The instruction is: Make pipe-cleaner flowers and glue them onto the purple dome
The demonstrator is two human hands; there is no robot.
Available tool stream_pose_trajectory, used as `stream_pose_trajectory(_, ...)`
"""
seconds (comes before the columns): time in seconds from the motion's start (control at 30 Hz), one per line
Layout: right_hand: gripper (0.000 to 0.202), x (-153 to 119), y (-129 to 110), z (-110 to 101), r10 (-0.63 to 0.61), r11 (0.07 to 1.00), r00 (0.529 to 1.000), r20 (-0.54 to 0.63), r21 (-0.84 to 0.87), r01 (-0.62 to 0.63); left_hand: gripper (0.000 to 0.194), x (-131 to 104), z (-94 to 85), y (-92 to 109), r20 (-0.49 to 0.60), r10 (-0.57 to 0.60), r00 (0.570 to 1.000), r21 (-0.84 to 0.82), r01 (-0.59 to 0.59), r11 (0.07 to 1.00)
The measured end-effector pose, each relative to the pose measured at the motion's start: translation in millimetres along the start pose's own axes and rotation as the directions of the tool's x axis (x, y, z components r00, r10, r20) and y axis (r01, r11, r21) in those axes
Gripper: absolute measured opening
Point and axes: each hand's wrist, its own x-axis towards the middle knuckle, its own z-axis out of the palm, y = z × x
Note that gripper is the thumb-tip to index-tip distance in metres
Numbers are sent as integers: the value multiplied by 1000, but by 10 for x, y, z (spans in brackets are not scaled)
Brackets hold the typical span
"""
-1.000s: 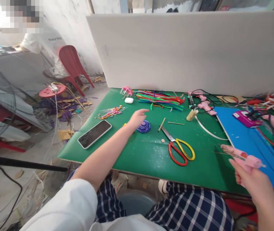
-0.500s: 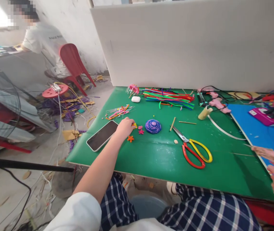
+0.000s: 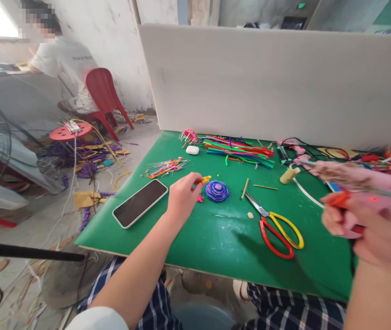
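Pinched between the fingertips of my left hand (image 3: 185,193) is a small yellow flower (image 3: 206,178), just above the green tabletop. Right beside it lies a purple and blue ribbed disc (image 3: 217,191). A pink flower (image 3: 200,198) shows partly from behind my left fingers. My right hand (image 3: 360,224) is wrapped round a pink glue gun (image 3: 381,201), raised at the right with its nozzle pointing left. Scissors (image 3: 267,214) with one red and one yellow handle lie between my hands, near two thin sticks (image 3: 266,187).
A phone (image 3: 140,203) lies left of my left hand. Farther back are wire stems (image 3: 171,167), a white case (image 3: 192,150), colourful pipe cleaners (image 3: 239,151) and a beige tube (image 3: 289,174). A white panel (image 3: 267,82) stands behind the table. A person (image 3: 64,68) sits far left.
My left hand has lifted and moved right with the yellow flower, closer to the disc. My right hand has brought the glue gun up and inward from the right edge. The view has shifted slightly.
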Motion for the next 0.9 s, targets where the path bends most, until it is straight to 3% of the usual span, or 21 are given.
stream_pose_trajectory(0.07,39,-37,-116,328,28,951,988,151,301,-73,5,-54,19,35,-45,192,980,45,-190,981)
stream_pose_trajectory(0.17,33,-109,-90,742,-6,909,969,247,404,-97,8,-105,54,23,-96,454,886,66,-450,891)
stream_pose_trajectory(0.27,29,-186,46,955,-62,907,949,308,414,-75,15,-142,95,-4,-113,579,808,43,-578,815)
stream_pose_trajectory(0.6,26,-389,201,1025,39,936,914,404,305,-175,22,-273,136,4,-13,712,702,-21,-712,702)
stream_pose_trajectory(0.9,29,-335,392,1083,-5,908,831,557,351,-230,19,-305,98,22,-12,734,679,-21,-734,678)
